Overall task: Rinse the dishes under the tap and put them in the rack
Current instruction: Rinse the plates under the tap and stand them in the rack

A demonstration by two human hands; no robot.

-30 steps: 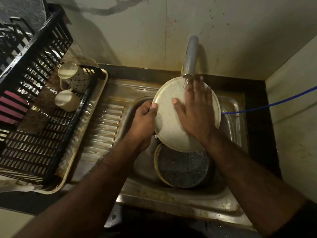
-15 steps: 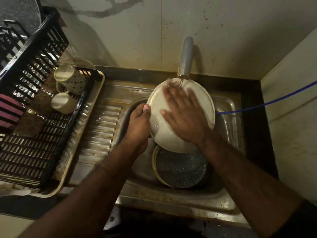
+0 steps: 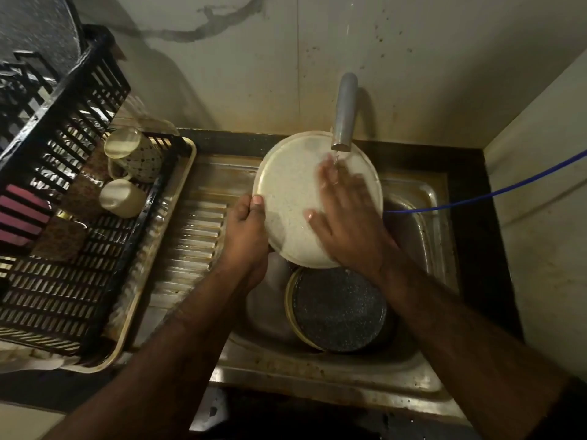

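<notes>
The cream plate (image 3: 292, 198) was held tilted over the sink (image 3: 413, 369), at the basin's rear edge, directly below the tap (image 3: 344, 112). Water ran from the spout onto the plate's upper right area.

Left hand (image 3: 246, 231): gripped the plate's left rim, thumb on the face side, remaining fingers curled behind the rim. Right hand (image 3: 347, 217): laid flat on the plate face w/ fingers extended and spread, fingertips reaching into the water stream; holding nothing. The fingertips were motion-blurred, so exact contact could not be confirmed.

In the basin, toward the front edge and partly under the plate, a dark speckled plate (image 3: 338, 309) w/ a cream rim lay tilted. A pale item beside it, on its left, was too dim to identify.

The dish rack (image 3: 57, 300), black plastic, stood on a cream tray (image 3: 127, 315) on the ribbed drainboard (image 3: 190, 236), left of the basin. At the rack's rear right corner: a dotted mug (image 3: 136, 154) lying on its side, mouth facing the camera, and just in front of it a plain cream mug (image 3: 122, 198), inverted. The rack's left edge held brown and pink items, not identifiable.

A blue hose (image 3: 482, 195) ran from the right wall to the basin's right edge.
</notes>
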